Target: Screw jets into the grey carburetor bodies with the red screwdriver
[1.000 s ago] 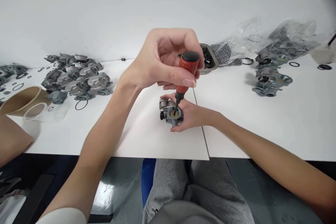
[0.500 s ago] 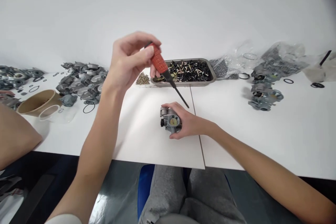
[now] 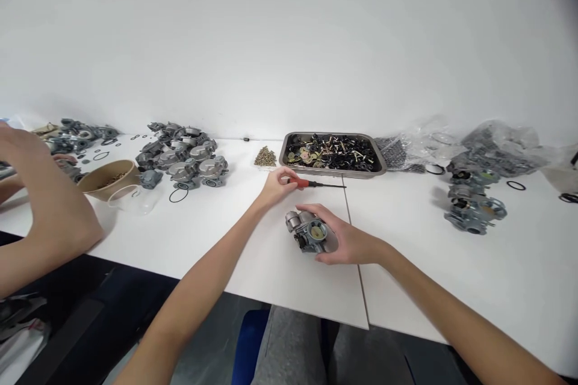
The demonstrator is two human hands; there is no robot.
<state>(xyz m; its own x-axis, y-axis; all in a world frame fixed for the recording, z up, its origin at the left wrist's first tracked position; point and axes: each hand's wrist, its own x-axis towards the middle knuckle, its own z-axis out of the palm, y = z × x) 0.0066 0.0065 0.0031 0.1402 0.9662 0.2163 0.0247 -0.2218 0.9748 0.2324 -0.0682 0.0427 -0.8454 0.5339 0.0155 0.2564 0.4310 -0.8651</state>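
Observation:
My left hand (image 3: 279, 186) has its thumb and fingers closed on the red handle of a screwdriver (image 3: 307, 183), which lies low over the white table in front of the metal tray, its dark shaft pointing right. My right hand (image 3: 341, 234) curls round the right side of a grey metal carburetor (image 3: 311, 232) on the table, thumb at the near side and fingers over the far side. The carburetor's round opening faces up, and a black part shows on its left.
Behind are a tray (image 3: 334, 175) of small parts and a brass screw pile (image 3: 265, 156). Carburetors (image 3: 180, 153) lie left, near a tan bowl (image 3: 106, 183) and clear cup (image 3: 135, 201); more carburetors (image 3: 476, 207) stand right. Another person's arm (image 3: 54, 210) reaches in at far left.
My left hand has lowered the screwdriver from mid-air to just above or on the table, turning it nearly level. My right hand stays at the carburetor. The view has shifted.

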